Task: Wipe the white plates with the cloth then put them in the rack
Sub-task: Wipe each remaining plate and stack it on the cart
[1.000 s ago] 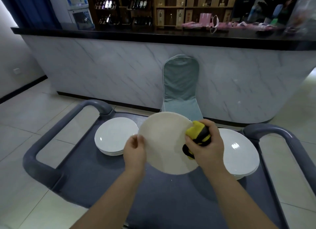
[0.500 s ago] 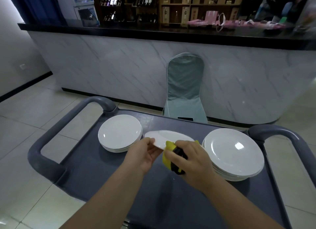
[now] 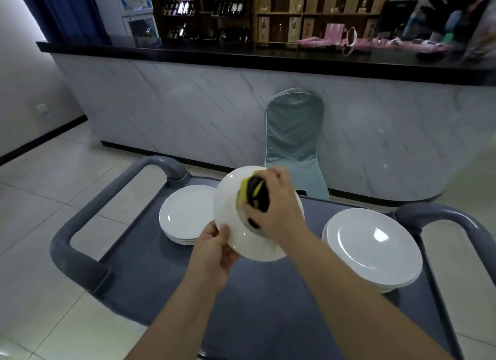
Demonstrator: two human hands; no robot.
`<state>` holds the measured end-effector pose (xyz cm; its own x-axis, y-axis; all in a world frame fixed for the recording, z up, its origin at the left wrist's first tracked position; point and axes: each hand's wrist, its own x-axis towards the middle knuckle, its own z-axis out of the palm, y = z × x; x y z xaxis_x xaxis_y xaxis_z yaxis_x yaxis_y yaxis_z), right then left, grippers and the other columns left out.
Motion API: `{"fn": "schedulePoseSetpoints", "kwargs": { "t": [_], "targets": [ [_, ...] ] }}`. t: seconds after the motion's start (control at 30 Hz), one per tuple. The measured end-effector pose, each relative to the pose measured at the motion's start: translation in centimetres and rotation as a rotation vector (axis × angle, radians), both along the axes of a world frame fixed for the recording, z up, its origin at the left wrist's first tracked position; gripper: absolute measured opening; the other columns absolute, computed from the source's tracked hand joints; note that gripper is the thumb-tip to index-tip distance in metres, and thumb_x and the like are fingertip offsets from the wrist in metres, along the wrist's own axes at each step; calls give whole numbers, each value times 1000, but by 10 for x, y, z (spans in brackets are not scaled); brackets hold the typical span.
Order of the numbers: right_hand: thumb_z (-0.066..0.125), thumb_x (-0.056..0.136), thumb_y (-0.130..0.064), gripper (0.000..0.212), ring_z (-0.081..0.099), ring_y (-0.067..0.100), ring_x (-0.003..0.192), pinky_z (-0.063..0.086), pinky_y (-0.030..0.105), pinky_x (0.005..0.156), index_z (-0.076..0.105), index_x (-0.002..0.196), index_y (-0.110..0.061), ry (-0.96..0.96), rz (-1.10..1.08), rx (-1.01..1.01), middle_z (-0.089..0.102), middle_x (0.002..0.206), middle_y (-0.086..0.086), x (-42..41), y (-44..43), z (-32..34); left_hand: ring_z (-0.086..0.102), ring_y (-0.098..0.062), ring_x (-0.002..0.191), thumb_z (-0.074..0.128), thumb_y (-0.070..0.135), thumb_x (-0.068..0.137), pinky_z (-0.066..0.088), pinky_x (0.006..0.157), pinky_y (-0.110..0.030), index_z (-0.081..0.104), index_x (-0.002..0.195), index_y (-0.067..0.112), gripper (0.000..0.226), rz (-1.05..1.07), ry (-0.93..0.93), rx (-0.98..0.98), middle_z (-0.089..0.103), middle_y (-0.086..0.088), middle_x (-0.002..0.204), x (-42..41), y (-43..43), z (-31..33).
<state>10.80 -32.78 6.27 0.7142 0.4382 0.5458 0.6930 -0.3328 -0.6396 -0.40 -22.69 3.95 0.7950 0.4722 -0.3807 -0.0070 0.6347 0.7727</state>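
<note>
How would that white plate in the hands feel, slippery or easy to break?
Probably stiff: the held plate holds its shape though the left hand pinches only its rim. Likely slippery: the stacked plates gleam glossy. Probably breakable if dropped; it looks like glazed ceramic.

On the cart [image 3: 150,276], one plate stack [image 3: 185,214] sits left, another stack [image 3: 375,249] right, a held plate [image 3: 236,220] between them above the deck. Behind stands a chair [image 3: 294,145], against the bar counter [image 3: 188,110].
</note>
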Motion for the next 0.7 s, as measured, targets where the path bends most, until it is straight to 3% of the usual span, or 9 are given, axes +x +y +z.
{"fn": "schedulePoseSetpoints", "kwargs": {
  "t": [0.1,0.17,0.27,0.37,0.47,0.57,0.7],
  "targets": [
    [73,72,-38,57,53,26,108,44,36,95,59,123,-17,-120,121,-117,53,128,4,-38,-3,-22,68,-26,94,42,14,103,60,74,-38,63,112,11,23,67,29,3,72,-11,105,-6,8,-5],
    [77,68,-31,59,55,28,111,45,38,95,62,123,-15,-171,152,-146,54,130,7,-42,-32,-39,69,-24,93,43,13,103,60,73,-36,64,112,11,23,72,55,42,73,-9,104,-12,10,-8],
    [85,64,-17,62,53,34,114,43,41,100,65,122,-7,-114,-54,-80,52,126,16,-14,-69,-44,70,-17,87,47,10,100,60,68,-31,67,106,12,21,40,61,182,75,-4,98,-19,5,-8],
    [84,73,-19,59,52,33,113,44,46,100,61,126,-5,-42,-184,-24,52,126,16,6,-49,-21,69,-16,85,49,7,99,60,70,-31,69,100,12,21,51,58,296,76,-1,92,-17,-9,-3],
    [75,79,-30,54,53,30,116,42,43,101,61,127,-9,-134,22,-37,56,130,12,-25,-8,-14,68,-21,88,47,9,100,60,73,-35,68,103,10,21,117,68,164,74,-6,95,-8,-13,3],
    [71,80,-34,49,56,24,110,43,37,95,63,123,-13,-243,160,-95,58,128,6,-48,-27,-39,67,-25,91,45,12,101,60,73,-36,65,109,9,22,123,71,81,72,-10,101,-10,-1,5],
    [83,69,-19,57,56,33,110,46,48,94,64,121,-6,-132,-47,-103,59,126,10,-16,-83,-51,67,-15,82,49,7,99,60,68,-29,67,100,11,18,84,68,251,75,3,87,-18,-4,5]
  ]
}}
